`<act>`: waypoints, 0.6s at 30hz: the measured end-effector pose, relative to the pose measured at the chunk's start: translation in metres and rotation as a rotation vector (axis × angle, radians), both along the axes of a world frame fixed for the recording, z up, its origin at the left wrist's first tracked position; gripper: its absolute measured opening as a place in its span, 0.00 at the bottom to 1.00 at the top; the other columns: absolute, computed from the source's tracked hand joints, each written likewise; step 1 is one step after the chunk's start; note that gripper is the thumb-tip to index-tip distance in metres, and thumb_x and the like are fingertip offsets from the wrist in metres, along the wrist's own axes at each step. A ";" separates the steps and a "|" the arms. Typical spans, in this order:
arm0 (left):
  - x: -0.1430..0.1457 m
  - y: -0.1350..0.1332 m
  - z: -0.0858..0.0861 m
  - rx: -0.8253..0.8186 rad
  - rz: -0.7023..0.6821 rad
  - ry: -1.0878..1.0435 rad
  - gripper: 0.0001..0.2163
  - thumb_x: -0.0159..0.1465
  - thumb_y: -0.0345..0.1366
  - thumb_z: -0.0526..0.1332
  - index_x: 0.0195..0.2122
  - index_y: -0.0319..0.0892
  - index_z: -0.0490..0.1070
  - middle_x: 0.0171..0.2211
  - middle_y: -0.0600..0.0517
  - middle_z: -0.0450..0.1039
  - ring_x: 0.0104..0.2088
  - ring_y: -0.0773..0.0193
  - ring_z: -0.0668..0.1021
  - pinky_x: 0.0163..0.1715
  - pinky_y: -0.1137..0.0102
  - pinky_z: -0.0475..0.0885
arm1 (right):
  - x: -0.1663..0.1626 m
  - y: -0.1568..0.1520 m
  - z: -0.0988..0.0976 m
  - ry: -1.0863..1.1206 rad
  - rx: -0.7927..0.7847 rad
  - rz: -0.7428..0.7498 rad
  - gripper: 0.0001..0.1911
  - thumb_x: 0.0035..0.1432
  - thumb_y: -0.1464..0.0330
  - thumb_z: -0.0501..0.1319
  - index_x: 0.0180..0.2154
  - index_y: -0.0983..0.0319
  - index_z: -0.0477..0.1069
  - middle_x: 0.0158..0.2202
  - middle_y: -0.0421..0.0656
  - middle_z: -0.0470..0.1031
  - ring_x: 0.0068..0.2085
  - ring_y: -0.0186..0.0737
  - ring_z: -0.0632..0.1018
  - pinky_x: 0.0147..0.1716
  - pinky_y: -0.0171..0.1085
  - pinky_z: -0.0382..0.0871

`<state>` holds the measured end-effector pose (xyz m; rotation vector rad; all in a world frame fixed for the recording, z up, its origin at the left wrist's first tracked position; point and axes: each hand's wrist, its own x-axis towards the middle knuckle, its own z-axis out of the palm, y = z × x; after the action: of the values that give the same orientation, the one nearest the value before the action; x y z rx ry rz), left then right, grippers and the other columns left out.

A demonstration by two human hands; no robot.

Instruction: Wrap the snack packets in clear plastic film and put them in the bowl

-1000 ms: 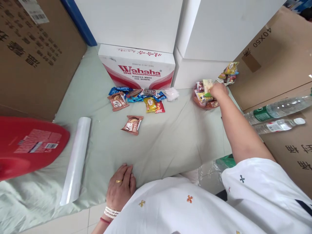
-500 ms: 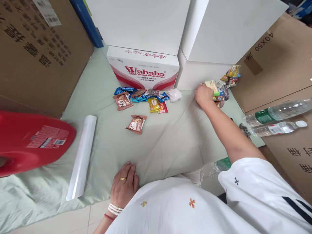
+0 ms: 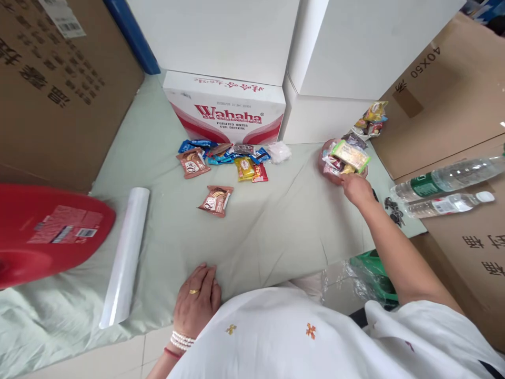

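My left hand (image 3: 197,300) lies flat on the green cloth (image 3: 272,221) at the near edge, its fingers stretched out and nothing in them. At the right, my right hand (image 3: 358,190) is closed at the near side of a pinkish bowl (image 3: 321,164) full of wrapped snacks. Its fingertips are partly hidden, so I cannot make out what they pinch. On top of the bowl's heap rests a yellow-green snack packet (image 3: 351,155). Left of centre lies a brown snack packet (image 3: 216,200), apart from a row holding another brown packet (image 3: 193,163) and a yellow packet (image 3: 245,168).
A Wahaha carton (image 3: 229,108) and white boxes stand behind the row. A red jug (image 3: 90,210) and a white roll (image 3: 126,258) are at the left. Keys (image 3: 393,210), a larger bottle (image 3: 453,179) and a smaller bottle (image 3: 453,204) lie at the right.
My right hand has moved from the left side of the snack heap to its near right side, uncovering the bowl. The yellow-green packet now lies across the heap. My left hand stays put.
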<state>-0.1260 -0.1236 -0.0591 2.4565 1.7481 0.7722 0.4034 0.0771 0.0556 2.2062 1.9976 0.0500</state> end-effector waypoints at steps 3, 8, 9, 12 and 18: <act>0.001 0.000 0.001 0.009 0.013 -0.001 0.19 0.68 0.31 0.57 0.60 0.44 0.69 0.51 0.41 0.77 0.55 0.46 0.79 0.54 0.53 0.74 | 0.042 -0.027 -0.003 0.033 0.034 0.049 0.21 0.66 0.74 0.49 0.53 0.65 0.77 0.50 0.56 0.78 0.53 0.52 0.74 0.53 0.44 0.66; 0.002 0.000 0.000 -0.018 0.026 -0.011 0.17 0.68 0.32 0.57 0.58 0.42 0.71 0.52 0.39 0.76 0.56 0.44 0.78 0.55 0.51 0.74 | 0.090 -0.053 -0.001 0.186 0.148 -0.043 0.24 0.59 0.78 0.49 0.48 0.63 0.79 0.55 0.52 0.78 0.55 0.49 0.75 0.58 0.45 0.65; 0.002 0.000 0.000 -0.023 0.028 -0.015 0.17 0.68 0.32 0.57 0.58 0.42 0.72 0.52 0.39 0.76 0.56 0.45 0.78 0.55 0.51 0.74 | 0.095 -0.056 -0.001 0.232 0.205 -0.083 0.23 0.57 0.78 0.49 0.46 0.63 0.79 0.54 0.52 0.78 0.54 0.48 0.76 0.57 0.44 0.66; 0.002 0.001 0.001 -0.013 0.029 -0.012 0.17 0.68 0.31 0.58 0.57 0.43 0.72 0.51 0.40 0.76 0.56 0.46 0.78 0.56 0.52 0.74 | 0.094 -0.060 0.001 0.350 0.450 -0.299 0.18 0.55 0.76 0.51 0.38 0.63 0.79 0.44 0.51 0.81 0.46 0.47 0.79 0.49 0.43 0.71; 0.006 0.003 0.007 0.093 0.005 0.048 0.15 0.68 0.29 0.59 0.56 0.39 0.71 0.49 0.40 0.77 0.54 0.47 0.79 0.53 0.56 0.74 | 0.012 -0.055 0.002 0.603 0.719 -0.068 0.12 0.52 0.75 0.53 0.26 0.60 0.74 0.29 0.42 0.78 0.35 0.42 0.78 0.40 0.39 0.70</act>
<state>-0.1203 -0.1203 -0.0521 2.5509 1.7746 0.8195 0.4158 0.0218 0.0573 3.0149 2.4918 0.1240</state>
